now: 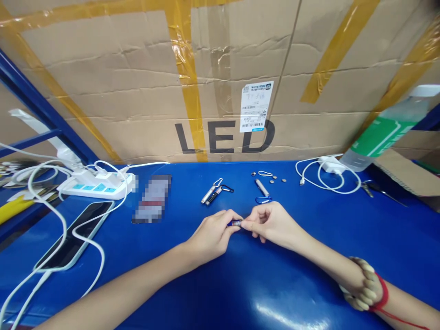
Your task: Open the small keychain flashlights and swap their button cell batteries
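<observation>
Over the blue tabletop, my left hand (pixel 211 233) is closed around a small blue mini flashlight (pixel 235 223), of which only a short length shows. My right hand (pixel 271 223) pinches at its silvery end; what lies between those fingertips is too small to make out. Just beyond my right hand lie a silver mini flashlight (pixel 261 187) and a blue carabiner clip (pixel 263 200). Several button cells (pixel 272 181) and a silver carabiner clip (pixel 265 173) rest behind them. Two mini flashlights, one silver (pixel 208 194) and one black (pixel 213 196), lie farther left with clips attached.
A big cardboard box (pixel 137 91) backs the blue table (pixel 275 284). On the left are a power strip (pixel 98 185), a phone (pixel 75 236), white cables and a pixelated flat object (pixel 152 199). A bottle (pixel 385 130), charger cable (pixel 323 183) and screwdriver (pixel 380 189) are at right.
</observation>
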`<state>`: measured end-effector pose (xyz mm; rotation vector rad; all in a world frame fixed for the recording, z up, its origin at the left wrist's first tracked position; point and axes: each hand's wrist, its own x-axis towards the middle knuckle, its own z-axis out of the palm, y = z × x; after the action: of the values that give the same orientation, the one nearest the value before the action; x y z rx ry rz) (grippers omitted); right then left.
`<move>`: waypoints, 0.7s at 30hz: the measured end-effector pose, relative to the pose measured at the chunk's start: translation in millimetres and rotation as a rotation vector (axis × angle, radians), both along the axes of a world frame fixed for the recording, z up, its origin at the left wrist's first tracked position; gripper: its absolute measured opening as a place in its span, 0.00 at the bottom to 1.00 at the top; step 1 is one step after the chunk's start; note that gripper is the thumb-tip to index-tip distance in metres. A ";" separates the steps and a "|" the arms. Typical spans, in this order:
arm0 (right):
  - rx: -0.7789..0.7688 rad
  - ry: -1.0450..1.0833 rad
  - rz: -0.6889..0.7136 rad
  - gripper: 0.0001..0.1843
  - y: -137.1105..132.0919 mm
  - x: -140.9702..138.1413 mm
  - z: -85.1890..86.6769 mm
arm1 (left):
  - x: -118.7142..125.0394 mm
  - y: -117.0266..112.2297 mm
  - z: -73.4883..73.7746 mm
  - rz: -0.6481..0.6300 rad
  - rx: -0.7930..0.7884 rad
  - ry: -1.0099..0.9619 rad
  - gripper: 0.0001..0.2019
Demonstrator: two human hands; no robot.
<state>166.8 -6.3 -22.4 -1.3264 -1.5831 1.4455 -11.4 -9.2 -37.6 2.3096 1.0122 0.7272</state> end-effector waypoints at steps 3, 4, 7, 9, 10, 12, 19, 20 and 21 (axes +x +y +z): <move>-0.035 -0.002 -0.017 0.20 0.6 0.0 0.2 | 0.6 -0.3 -1.1 0.017 0.032 0.026 0.07; -0.039 -0.002 -0.020 0.20 0.7 0.1 0.2 | 0.6 -0.3 -1.9 0.020 0.045 0.026 0.08; -0.036 -0.002 -0.029 0.19 0.9 0.5 -1.1 | 0.4 0.1 -5.0 0.045 0.087 0.001 0.06; -0.035 0.003 -0.034 0.19 0.9 0.7 -2.4 | 0.2 0.4 -6.7 0.058 0.111 -0.017 0.05; -0.036 0.008 -0.035 0.19 0.9 0.7 -3.1 | 0.2 0.5 -7.1 0.059 0.120 -0.020 0.04; -0.039 0.019 -0.032 0.19 0.9 0.6 -3.9 | 0.3 0.5 -7.3 0.058 0.129 -0.020 0.04; -0.040 0.012 -0.030 0.19 -0.4 -0.4 -1.7 | 0.5 0.5 -6.5 0.060 0.173 0.000 0.05; -0.032 0.009 -0.031 0.19 -0.5 -0.6 -1.3 | 0.5 0.7 -6.8 0.065 0.175 0.000 0.05; -0.019 0.005 -0.032 0.18 -0.6 -0.8 -1.1 | 0.6 0.9 -7.1 0.069 0.174 -0.001 0.05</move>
<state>166.0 -6.8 -23.5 -1.3512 -1.5417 1.4466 -10.8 -8.3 -44.7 2.4302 1.0708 0.8755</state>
